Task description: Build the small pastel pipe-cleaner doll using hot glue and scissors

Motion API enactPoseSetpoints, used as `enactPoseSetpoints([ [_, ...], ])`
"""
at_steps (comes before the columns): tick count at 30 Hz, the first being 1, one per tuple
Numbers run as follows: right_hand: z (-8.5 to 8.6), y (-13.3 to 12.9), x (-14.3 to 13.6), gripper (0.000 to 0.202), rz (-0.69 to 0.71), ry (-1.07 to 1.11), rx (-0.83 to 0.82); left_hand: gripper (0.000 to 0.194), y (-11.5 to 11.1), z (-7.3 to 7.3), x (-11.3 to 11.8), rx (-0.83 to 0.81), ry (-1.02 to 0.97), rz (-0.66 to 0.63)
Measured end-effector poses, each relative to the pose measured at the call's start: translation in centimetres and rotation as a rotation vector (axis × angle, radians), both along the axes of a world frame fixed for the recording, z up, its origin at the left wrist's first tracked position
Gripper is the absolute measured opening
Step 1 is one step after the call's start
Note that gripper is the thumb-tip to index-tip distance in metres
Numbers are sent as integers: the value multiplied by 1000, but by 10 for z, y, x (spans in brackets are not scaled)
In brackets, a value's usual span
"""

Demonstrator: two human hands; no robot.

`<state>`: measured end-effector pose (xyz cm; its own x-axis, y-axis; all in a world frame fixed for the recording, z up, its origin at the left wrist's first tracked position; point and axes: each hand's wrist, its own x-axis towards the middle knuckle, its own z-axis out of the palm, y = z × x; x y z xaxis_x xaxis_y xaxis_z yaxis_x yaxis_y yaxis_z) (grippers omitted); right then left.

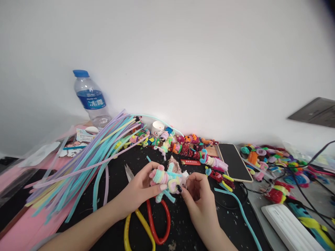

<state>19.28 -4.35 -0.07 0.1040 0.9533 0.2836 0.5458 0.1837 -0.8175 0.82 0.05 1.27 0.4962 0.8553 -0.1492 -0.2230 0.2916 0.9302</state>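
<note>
A small doll of pastel pipe cleaners, in pink, mint and pale yellow, is held between both hands above the black work surface. My left hand grips its striped body, thumb in front and fingers behind. My right hand pinches the pale, rounded end at the right, its thumb with a dark nail pressed on the front. Below the doll lie scissors with one yellow and one red handle, blades partly behind my left hand. A brownish, cone-shaped item sits just behind the doll.
Loose pastel pipe cleaners fan out at left, near a water bottle. Finished pipe-cleaner figures line the wall around a paper cup. A phone, cables and a white power bank lie at right.
</note>
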Motion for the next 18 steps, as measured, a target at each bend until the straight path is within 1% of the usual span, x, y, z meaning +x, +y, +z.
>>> enactPoseSetpoints([
  [2,2,-2,1,9,8,-52,77,27,-1,1,1,19,4,-2],
  [3,4,-4,1,8,35,-81,119,26,-2,1,1,24,10,2],
  [5,7,-6,1,7,125,-137,184,25,-3,1,2,21,24,5],
  [7,9,-8,-1,5,215,-188,207,24,-3,1,3,18,29,-4],
  [8,10,-8,-2,6,238,-209,207,24,-3,1,4,23,27,-8],
  [12,8,-8,-8,12,224,-237,169,24,-3,-1,6,31,17,9],
  [18,5,-7,-10,15,157,-238,154,33,-3,-6,8,-87,-12,87],
])
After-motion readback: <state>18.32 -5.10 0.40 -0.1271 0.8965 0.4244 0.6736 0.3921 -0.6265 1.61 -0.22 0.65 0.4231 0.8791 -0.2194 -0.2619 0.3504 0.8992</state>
